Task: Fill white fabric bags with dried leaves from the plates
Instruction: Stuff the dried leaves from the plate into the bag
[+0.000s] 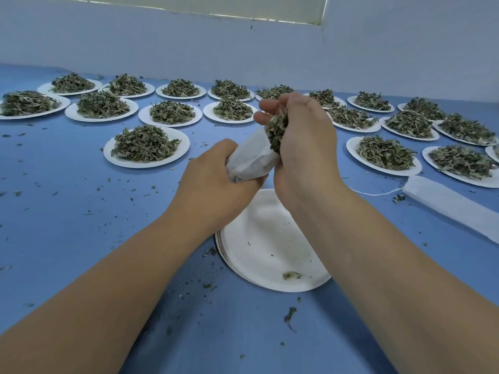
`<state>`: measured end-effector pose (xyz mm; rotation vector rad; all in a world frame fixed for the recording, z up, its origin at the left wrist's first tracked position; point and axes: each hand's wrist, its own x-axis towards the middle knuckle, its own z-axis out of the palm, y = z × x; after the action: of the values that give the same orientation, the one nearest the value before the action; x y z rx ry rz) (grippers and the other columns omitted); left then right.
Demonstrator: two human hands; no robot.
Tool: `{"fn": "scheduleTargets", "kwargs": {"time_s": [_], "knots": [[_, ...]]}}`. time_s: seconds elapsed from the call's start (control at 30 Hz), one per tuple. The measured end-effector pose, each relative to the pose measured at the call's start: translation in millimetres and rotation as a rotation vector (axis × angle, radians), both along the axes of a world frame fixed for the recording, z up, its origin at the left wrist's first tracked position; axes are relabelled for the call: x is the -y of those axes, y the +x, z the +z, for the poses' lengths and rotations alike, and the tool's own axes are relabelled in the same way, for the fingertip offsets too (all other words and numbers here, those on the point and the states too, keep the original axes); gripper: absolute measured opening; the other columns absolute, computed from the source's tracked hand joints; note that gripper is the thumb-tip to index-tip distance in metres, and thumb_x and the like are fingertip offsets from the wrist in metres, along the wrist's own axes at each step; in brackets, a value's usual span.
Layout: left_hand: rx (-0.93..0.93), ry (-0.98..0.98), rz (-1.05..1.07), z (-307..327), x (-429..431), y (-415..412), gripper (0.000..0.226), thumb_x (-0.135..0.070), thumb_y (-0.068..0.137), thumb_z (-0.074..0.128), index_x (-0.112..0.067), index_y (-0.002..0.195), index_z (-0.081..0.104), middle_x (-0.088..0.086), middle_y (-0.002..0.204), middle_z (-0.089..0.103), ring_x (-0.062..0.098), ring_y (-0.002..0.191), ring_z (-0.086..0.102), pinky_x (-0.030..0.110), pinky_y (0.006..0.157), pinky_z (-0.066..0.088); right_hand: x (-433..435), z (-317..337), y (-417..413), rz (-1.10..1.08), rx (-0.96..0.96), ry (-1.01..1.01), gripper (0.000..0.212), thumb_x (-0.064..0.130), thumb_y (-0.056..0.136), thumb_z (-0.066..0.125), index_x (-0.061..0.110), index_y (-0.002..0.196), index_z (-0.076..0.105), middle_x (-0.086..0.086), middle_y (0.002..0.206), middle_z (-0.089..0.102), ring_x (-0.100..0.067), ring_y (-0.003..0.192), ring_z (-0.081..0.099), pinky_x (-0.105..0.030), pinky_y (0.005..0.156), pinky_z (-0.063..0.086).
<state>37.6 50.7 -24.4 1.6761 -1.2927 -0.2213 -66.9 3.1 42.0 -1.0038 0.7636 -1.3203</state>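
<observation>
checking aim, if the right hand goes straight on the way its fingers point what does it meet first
Probably the open mouth of the white bag that the left hand grips; the leaf clump in the right hand sits at it, depth unclear.

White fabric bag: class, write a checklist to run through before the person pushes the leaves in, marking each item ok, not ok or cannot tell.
1. Left hand grips the white fabric bag: ok.
2. Right hand holds a clump of dried leaves at the bag's top: ok.
3. Bag mouth open wide enough: cannot tell, the right hand hides it.
4. Near plate lies under both hands to catch spills: ok.
5. Blue table free of spilled bits: not ok, crumbs lie scattered.
6. Spare bag lies flat at the right: ok.
</observation>
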Motion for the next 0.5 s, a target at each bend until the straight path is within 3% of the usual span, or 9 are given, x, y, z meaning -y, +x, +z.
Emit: {"fn": "scheduleTargets", "kwargs": {"time_s": [0.1,0.27,0.5], "knots": [[-0.028,-0.013,-0.009,0.2,0.1,0.5,0.04,-0.049,0.081,0.072,-0.023,0.07,0.042,-0.015,0.061,0.052,0.004,0.052,0.044,0.012,0.045,0.034,-2.9,-2.4,1.2,0.016,0.004,-0.036,0.019,0.01,0.106,0.041,0.019,0.103,0.057,0.002,0.095,0.077,-0.008,0.081,0.075,-0.029,0.079,0.056],[-0.057,-0.023,-0.008,1.6,0.1,0.3,0.038,-0.051,0.076,0.069,-0.022,0.071,0.045,-0.015,0.062,0.053,0.003,0.051,0.043,0.012,0.045,0.034,-1.7,-3.4,3.1,0.003,-0.001,-0.108,0.026,-0.002,0.103,0.036,0.018,0.11,0.052,0.0,0.102,0.076,-0.011,0.089,0.076,-0.039,0.096,0.055],[-0.057,-0.028,-0.039,2.5,-0.8,-1.6,0.035,-0.048,0.077,0.071,-0.025,0.07,0.045,-0.015,0.062,0.054,0.003,0.051,0.045,0.012,0.045,0.034,-3.4,-7.5,0.5,0.011,-0.088,-0.164,0.033,-0.011,0.098,0.045,0.018,0.106,0.057,0.003,0.102,0.075,-0.007,0.09,0.075,-0.021,0.079,0.054]]}}
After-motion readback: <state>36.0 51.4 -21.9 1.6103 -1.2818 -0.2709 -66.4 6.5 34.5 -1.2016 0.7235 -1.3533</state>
